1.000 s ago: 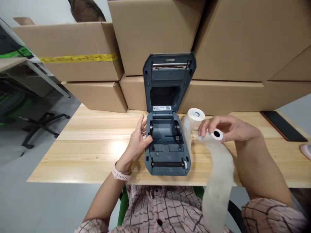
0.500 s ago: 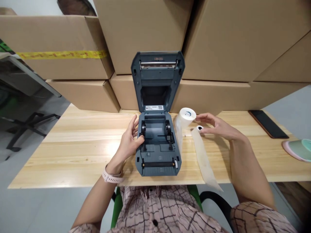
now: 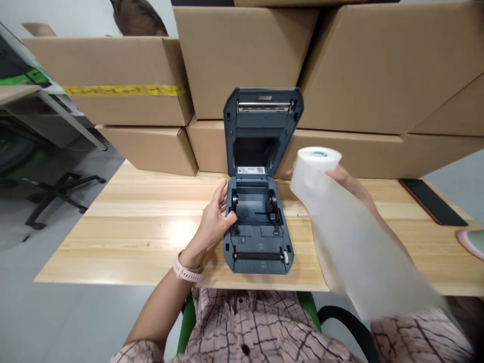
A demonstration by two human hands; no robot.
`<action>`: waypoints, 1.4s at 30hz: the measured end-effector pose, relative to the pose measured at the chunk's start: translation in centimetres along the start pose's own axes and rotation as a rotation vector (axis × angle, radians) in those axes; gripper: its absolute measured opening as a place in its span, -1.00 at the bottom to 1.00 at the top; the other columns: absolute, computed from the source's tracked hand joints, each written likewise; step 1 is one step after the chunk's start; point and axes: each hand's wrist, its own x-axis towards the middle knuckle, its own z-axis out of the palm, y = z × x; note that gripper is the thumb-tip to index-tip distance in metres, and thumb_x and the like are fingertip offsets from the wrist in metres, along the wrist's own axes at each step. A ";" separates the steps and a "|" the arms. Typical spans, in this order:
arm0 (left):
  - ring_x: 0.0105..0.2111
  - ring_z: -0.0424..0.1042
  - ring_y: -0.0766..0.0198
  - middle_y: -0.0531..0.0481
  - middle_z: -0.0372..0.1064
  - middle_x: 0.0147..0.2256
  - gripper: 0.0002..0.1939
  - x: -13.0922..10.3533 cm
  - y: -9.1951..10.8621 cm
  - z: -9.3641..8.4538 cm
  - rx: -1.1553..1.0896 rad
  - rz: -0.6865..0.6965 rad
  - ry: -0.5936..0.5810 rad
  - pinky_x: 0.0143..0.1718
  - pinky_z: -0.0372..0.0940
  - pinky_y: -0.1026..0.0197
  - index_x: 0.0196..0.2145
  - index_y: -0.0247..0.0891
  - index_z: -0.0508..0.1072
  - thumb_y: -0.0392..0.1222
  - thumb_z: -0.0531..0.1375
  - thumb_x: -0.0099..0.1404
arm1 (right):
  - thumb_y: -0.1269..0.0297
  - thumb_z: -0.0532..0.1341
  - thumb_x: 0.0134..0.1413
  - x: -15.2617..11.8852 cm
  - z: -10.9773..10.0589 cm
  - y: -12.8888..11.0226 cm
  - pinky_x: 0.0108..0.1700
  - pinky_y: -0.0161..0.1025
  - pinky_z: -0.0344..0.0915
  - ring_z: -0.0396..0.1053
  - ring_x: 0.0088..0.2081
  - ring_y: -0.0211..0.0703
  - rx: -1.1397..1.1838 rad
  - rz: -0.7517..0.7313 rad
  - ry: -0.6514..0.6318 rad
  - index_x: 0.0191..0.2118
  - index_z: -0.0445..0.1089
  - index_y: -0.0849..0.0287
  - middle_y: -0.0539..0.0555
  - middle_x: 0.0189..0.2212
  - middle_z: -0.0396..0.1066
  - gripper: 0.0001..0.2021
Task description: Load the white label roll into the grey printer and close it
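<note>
A dark grey label printer [image 3: 260,237] stands on the table with its lid [image 3: 260,126] raised and no roll between its black holders. My left hand [image 3: 215,224] grips the printer's left side, thumb hooked over the rim and fingers along the outer wall. To the right, my right hand [image 3: 350,184] holds up a white label roll [image 3: 317,160], fingers wrapped behind it. A long strip of its paper [image 3: 363,252] trails down to the lower right, blurred at the end, and covers much of my right forearm. Another pale strip [image 3: 321,257] shows in part beneath it.
Stacked cardboard boxes [image 3: 245,60] wall off the table's far edge. A black phone [image 3: 433,201] lies at the right, near a pale green and pink object [image 3: 472,242] cut off by the frame. Another person's head [image 3: 139,17] shows behind the boxes.
My right hand has taken hold of the label roll and lifted it off the table, its paper now swinging out to the right. My left hand stays on the printer; the view has shifted left.
</note>
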 end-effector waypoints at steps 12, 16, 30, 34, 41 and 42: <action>0.41 0.19 -0.14 -0.36 0.00 0.47 0.03 0.0 0.3 -0.2 0.020 0.015 -0.029 0.41 0.15 -0.21 0.49 -0.23 -0.06 -0.25 0.32 0.16 | -0.05 0.38 -0.01 3.8 10.1 -6.5 -0.02 -0.05 0.35 0.47 0.00 0.14 -0.934 -0.170 -0.595 0.07 0.34 0.11 0.16 0.03 0.49 -0.43; 0.41 0.18 -0.13 -0.35 0.00 0.47 0.03 -0.1 0.5 -0.1 0.020 0.008 -0.034 0.42 0.11 -0.20 0.49 -0.25 -0.07 -0.27 0.29 0.15 | -0.07 0.36 0.02 3.7 10.5 -6.8 -0.05 -0.07 0.33 0.46 0.00 0.16 -1.020 -0.131 -0.658 0.07 0.33 0.13 0.18 0.04 0.47 -0.44; 0.43 0.15 -0.08 -0.33 -0.07 0.49 -0.01 -0.3 0.9 -0.2 -0.017 0.029 -0.067 0.44 0.08 -0.17 0.49 -0.23 -0.06 -0.30 0.25 0.18 | 0.03 0.12 0.42 -0.5 10.9 -4.5 0.28 0.13 0.26 0.27 0.31 0.19 -0.969 -0.356 -0.531 0.31 0.31 0.19 0.29 0.30 0.34 -0.50; 0.44 0.14 -0.06 -0.33 -0.07 0.49 -0.04 -0.4 0.7 -0.4 -0.019 0.040 -0.080 0.44 0.10 -0.13 0.49 -0.23 -0.05 -0.27 0.26 0.22 | 0.00 0.05 0.48 -5.5 10.5 -5.0 0.32 0.11 0.29 0.30 0.34 0.10 -0.894 -0.291 -0.606 0.34 0.35 0.05 0.15 0.33 0.36 -0.52; 0.42 0.16 -0.10 -0.33 -0.06 0.49 -0.08 -0.5 -0.1 -0.6 -0.028 0.035 -0.060 0.41 0.13 -0.19 0.49 -0.19 -0.03 -0.19 0.28 0.28 | 0.06 0.09 0.47 -8.2 11.1 -3.9 0.43 0.22 0.15 0.06 0.48 0.12 -0.865 -0.231 -0.566 0.40 0.28 -0.01 0.06 0.46 0.14 -0.51; 0.42 0.16 -0.10 -0.31 -0.04 0.48 -0.09 -0.5 -0.2 -0.6 -0.033 0.038 -0.056 0.41 0.14 -0.19 0.49 -0.17 -0.01 -0.18 0.28 0.28 | 0.06 0.09 0.47 -8.2 11.2 -3.9 0.45 0.21 0.12 0.00 0.50 0.10 -0.842 -0.232 -0.583 0.41 0.27 -0.01 0.04 0.47 0.11 -0.51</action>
